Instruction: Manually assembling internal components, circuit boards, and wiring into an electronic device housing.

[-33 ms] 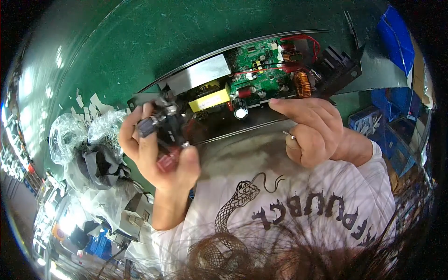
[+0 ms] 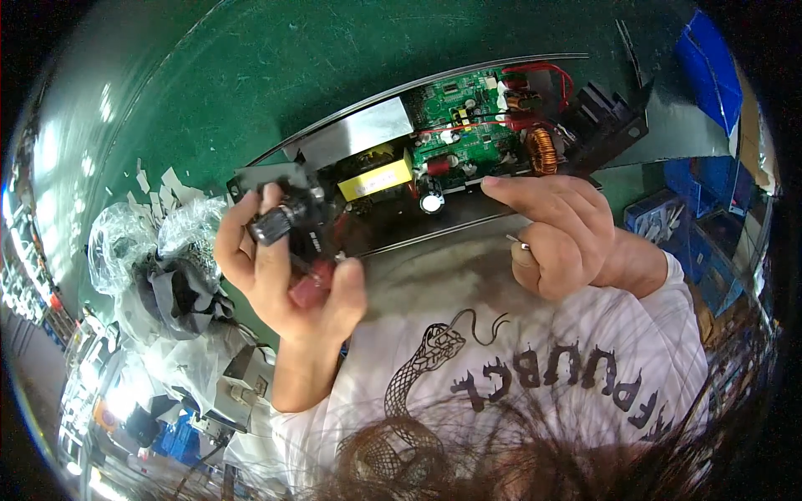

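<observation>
An open black metal case (image 2: 468, 219) lies in front of me, with a green circuit board (image 2: 476, 125), a yellow-wrapped transformer (image 2: 376, 179), a copper-wound ring coil (image 2: 542, 150) and a capacitor (image 2: 432, 203) inside. At its left end, my left hand (image 2: 288, 292) grips a black end panel (image 2: 305, 238) that carries dark fittings and a red block (image 2: 312, 285); motion blurs the details. My right hand (image 2: 568, 234) has its index finger stretched to the case's near edge. Its other fingers curl round a thin metal-tipped piece (image 2: 520, 243), mostly hidden in the palm.
Clear plastic bags (image 2: 117, 242) and a dark grey bundle (image 2: 175, 296) lie to the left, beside white paper scraps (image 2: 171, 188). Black finned metal (image 2: 601, 117) sits at the case's right end. Blue bins (image 2: 710, 75) stand at the far right, over a green tabletop (image 2: 251, 75).
My left hand has shifted slightly right, and the end panel has turned a little with it. My right hand and the case have stayed put.
</observation>
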Available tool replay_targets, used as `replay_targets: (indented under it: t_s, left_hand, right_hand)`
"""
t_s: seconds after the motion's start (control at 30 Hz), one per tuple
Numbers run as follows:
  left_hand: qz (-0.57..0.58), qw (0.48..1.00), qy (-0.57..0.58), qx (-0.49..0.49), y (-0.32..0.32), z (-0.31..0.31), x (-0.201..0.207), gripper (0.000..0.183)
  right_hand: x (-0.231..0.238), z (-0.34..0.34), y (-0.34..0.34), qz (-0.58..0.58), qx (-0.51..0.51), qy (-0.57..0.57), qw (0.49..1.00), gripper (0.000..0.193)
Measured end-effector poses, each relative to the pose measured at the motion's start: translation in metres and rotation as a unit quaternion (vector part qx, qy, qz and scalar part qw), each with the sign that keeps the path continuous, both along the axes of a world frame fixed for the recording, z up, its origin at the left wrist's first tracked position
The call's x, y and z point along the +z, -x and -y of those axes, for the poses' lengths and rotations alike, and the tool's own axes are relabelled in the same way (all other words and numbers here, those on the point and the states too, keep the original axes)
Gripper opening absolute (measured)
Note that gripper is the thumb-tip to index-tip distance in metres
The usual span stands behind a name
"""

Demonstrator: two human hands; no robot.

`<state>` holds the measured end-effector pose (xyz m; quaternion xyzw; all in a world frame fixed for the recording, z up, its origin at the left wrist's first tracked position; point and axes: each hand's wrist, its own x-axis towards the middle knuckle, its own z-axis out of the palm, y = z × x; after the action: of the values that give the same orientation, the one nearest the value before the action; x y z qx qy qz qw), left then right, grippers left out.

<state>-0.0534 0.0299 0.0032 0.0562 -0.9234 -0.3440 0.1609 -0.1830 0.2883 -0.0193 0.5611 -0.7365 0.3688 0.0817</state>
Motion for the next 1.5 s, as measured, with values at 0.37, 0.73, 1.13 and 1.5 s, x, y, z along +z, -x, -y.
replay_targets:
  t_s: [0.37, 0.73, 1.13, 1.5]
  left_hand:
    - [0.045, 0.997, 0.044, 0.048, 0.004, -0.016, 0.007, 0.081]
    - [0.030, 0.999, 0.025, 0.032, 0.005, -0.015, 0.003, 0.076]
    - [0.021, 0.999, 0.047, 0.010, 0.006, -0.009, 0.004, 0.075]
    - [0.048, 0.997, 0.047, 0.044, 0.006, -0.017, 0.006, 0.079]
  right_hand:
    - [-0.008, 0.000, -0.004, 0.001, -0.029, 0.032, 0.999, 0.025]
    - [-0.002, 0.003, 0.000, -0.006, 0.006, 0.008, 1.000, 0.013]
    - [-0.002, 0.003, -0.001, -0.004, 0.007, 0.012, 1.000, 0.012]
    - [-0.002, -0.001, -0.002, 0.011, 0.014, 0.018, 1.000, 0.012]
